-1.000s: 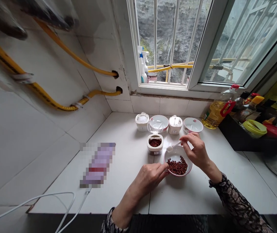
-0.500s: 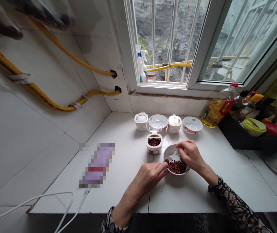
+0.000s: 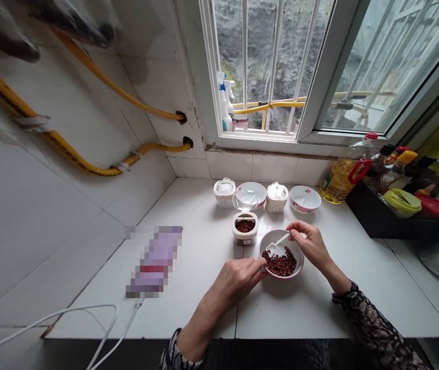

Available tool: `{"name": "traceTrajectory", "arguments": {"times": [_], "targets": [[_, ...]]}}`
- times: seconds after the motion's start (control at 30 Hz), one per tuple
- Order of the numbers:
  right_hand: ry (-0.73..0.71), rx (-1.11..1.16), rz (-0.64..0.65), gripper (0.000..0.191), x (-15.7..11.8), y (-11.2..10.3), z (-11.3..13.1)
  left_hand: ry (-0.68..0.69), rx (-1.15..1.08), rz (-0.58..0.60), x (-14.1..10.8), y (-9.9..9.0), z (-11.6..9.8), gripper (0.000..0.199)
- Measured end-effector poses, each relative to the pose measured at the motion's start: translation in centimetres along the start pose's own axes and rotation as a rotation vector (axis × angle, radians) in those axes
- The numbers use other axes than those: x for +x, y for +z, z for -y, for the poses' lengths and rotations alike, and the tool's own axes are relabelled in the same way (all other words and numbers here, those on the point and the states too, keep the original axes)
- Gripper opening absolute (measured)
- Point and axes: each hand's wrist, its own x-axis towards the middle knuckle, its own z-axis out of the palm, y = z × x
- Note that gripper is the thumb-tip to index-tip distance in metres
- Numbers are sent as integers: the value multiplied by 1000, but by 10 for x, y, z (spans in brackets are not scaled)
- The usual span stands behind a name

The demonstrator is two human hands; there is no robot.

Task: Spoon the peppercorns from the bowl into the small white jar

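A white bowl point(image 3: 300, 252) with a pink rim stands on the counter, holding dark red peppercorns point(image 3: 281, 264). My left hand point(image 3: 242, 275) pinches the bowl's near left rim. Between the thumb and fingers of my right hand point(image 3: 308, 244) is the handle of a small white spoon point(image 3: 280, 241); its scoop end is inside the bowl, over the peppercorns at the left. Just beyond the bowl, to its left, sits a seasoning jar point(image 3: 244, 237) with its lid up and similar dark red peppercorns inside.
Behind stand a jar of white contents point(image 3: 224, 198), a flowered bowl point(image 3: 255, 189), another white jar point(image 3: 277, 203) and a second flowered bowl point(image 3: 305, 207). An oil bottle point(image 3: 335, 180) and a black condiment box point(image 3: 365, 213) are at right. A blurred purple object point(image 3: 157, 257) with a cable lies left.
My right hand has moved right and out of the bowl and now grips the spoon's handle end. The spoon's scoop has shifted slightly; my left hand stays at the rim.
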Motion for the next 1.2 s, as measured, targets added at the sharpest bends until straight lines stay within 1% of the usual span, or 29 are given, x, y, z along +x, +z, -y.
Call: {"name": "traceTrajectory", "arguments": {"times": [0.2, 0.33, 0.43, 0.5, 0.53, 0.57, 0.63, 0.67, 0.7, 0.77, 0.83, 0.87, 0.93, 1.07, 1.2], "targets": [[31, 83, -17, 15, 7, -2, 5, 5, 0, -16, 1, 0, 0, 25], [-34, 115, -46, 16, 20, 4, 17, 11, 1, -21, 1, 1, 0, 24], [-180, 20, -103, 15, 27, 14, 28, 9, 2, -17, 1, 1, 0, 25], [-345, -122, -153, 14, 28, 22, 33, 11, 6, -12, 1, 1, 0, 26], [-440, -203, -158, 15, 27, 26, 35, 11, 11, -10, 1, 1, 0, 27], [-533, -281, -138, 18, 26, 29, 36, 9, 14, -8, 1, 1, 0, 28], [-676, -407, -55, 24, 22, 34, 35, 1, 16, -4, 1, 1, 0, 28], [-717, -450, -22, 26, 20, 35, 35, -3, 14, -1, 1, 1, 0, 27], [-744, -475, -15, 27, 19, 34, 34, -4, 13, 1, 1, 1, 0, 27], [-781, -469, -91, 24, 18, 28, 34, 2, 15, -6, 2, 0, 0, 27], [-791, -416, -191, 19, 19, 19, 33, 9, 19, -17, 2, -1, -1, 29], [-782, -388, -217, 17, 19, 14, 33, 10, 21, -20, 3, -1, -1, 30], [-733, -356, -213, 15, 19, 5, 29, 12, 24, -24, 3, -1, -1, 33], [-641, -401, -102, 15, 16, -2, 14, 16, 20, -15, 3, -1, -1, 37], [-597, -477, 34, 17, 10, 5, -2, 5, 12, -13, 1, 0, -1, 33]]}}
